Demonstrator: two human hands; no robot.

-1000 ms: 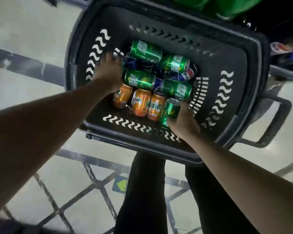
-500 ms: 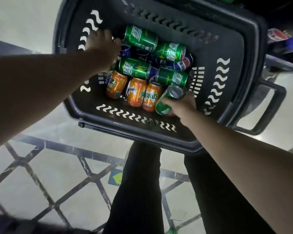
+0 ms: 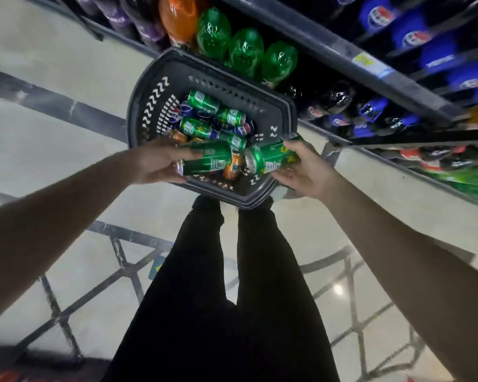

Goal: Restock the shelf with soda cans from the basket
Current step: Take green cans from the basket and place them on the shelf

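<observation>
A dark plastic basket (image 3: 144, 86) stands on the floor in front of my legs, holding several green, orange and blue soda cans (image 3: 204, 103). My left hand (image 3: 155, 164) grips a green can (image 3: 209, 161) lying sideways above the basket's near edge. My right hand (image 3: 304, 169) holds a second green can (image 3: 271, 158), its silver top facing left toward the first. Both cans hover just over the basket. The shelf (image 3: 342, 56) runs along the upper right.
Large green bottles (image 3: 243, 51) and an orange bottle (image 3: 177, 17) stand on the lowest shelf just behind the basket. Blue-labelled dark bottles (image 3: 375, 15) fill the shelves to the right. Pale tiled floor (image 3: 53, 150) with dark lines spreads to the left and below.
Both hands have lifted out of the basket, each with a green can. My head has risen and turned, so the basket looks smaller and the shelves have come into view.
</observation>
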